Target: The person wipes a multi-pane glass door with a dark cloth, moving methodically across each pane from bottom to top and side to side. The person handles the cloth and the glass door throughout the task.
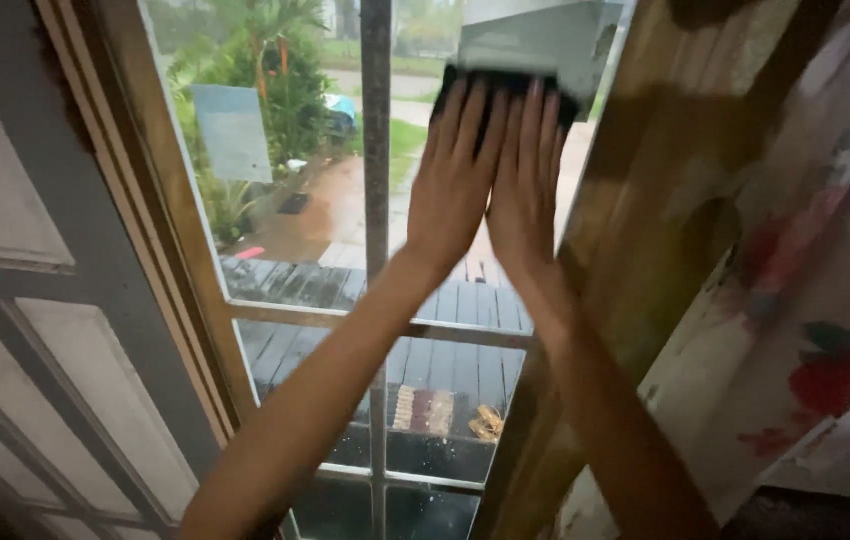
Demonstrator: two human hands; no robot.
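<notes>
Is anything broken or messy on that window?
Nothing looks broken. The left hand and right hand press a dark cloth flat on the window pane. The glass low down shows small specks, and the wooden frame at the right looks blotchy, though the picture is blurry.

One sign only: I see a pale blue rectangular sign [233,131] outside, upper left through the window pane, standing upright in front of green shrubs. Its face is blurred, no detail readable. No packages, labels or screens that I can make out.
</notes>
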